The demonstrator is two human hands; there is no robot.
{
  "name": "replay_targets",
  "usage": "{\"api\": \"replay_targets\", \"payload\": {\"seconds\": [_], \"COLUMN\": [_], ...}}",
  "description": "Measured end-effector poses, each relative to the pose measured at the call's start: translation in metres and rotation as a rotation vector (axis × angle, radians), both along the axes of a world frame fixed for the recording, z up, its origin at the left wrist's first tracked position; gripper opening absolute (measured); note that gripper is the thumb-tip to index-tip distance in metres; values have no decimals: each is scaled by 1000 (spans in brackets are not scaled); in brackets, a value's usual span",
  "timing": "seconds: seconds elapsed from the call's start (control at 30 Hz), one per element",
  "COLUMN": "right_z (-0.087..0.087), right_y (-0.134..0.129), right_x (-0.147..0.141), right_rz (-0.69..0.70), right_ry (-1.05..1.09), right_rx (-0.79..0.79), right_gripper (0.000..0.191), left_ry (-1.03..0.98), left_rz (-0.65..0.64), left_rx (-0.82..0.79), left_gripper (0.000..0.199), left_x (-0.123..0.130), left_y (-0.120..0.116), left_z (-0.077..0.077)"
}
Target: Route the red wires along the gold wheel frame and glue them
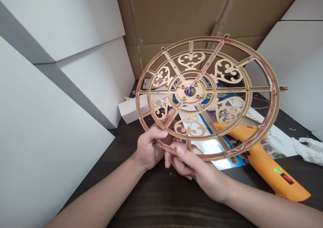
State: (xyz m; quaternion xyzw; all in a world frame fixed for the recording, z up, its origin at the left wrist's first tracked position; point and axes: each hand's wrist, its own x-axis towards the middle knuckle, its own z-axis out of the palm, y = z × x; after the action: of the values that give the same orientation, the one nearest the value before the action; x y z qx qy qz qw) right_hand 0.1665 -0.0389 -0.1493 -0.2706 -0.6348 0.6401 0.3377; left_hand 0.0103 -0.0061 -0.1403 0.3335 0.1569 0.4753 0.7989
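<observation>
Ok so the left hand and right hand both have fingers closed on the near rim of a round gold openwork frame, tilted above the dark wood-grain surface.

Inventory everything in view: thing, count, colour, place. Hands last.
round frame: 1, gold, in both hands
wires: several, red and white, along frame
likely glue gun: 1, orange, table right
printed sheets: at least two, blue/white, table, behind frame
small box: 1, white, table left
crumpled wad: 1, white, table far right
large boxes or panels: several, white, both sides
cardboard: count unclear, brown, back
table: 1, dark brown, below
left hand: 1, bare, near rim
right hand: 1, bare, near rim
</observation>
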Motion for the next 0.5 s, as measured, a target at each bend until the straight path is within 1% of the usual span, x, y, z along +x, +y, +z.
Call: {"api": "replay_targets", "payload": {"seconds": [0.07,0.1,0.2,0.3,0.5], "right_z": [-1,-1,3,6,7], "right_y": [-1,-1,-1,0,0], "right_x": [0,0,-1,-2,-3], "right_rz": [13,15,1,8,-29], "right_ry": [32,29,-38,-78,-68], "right_rx": [-76,-83,-2,71,63], "right_gripper": [56,56,49,45,44], "left_ry": [-17,-24,-34,-27,-42], "left_rz": [-19,-24,-42,-44,-52], "left_rx": [-1,-4,-36,-71,-85], "left_gripper": [47,53,65,68,73], "left_x": [-1,-1,-2,-2,-3], "left_y": [2,2,3,2,3], "left_z": [1,1,1,2,5]}}
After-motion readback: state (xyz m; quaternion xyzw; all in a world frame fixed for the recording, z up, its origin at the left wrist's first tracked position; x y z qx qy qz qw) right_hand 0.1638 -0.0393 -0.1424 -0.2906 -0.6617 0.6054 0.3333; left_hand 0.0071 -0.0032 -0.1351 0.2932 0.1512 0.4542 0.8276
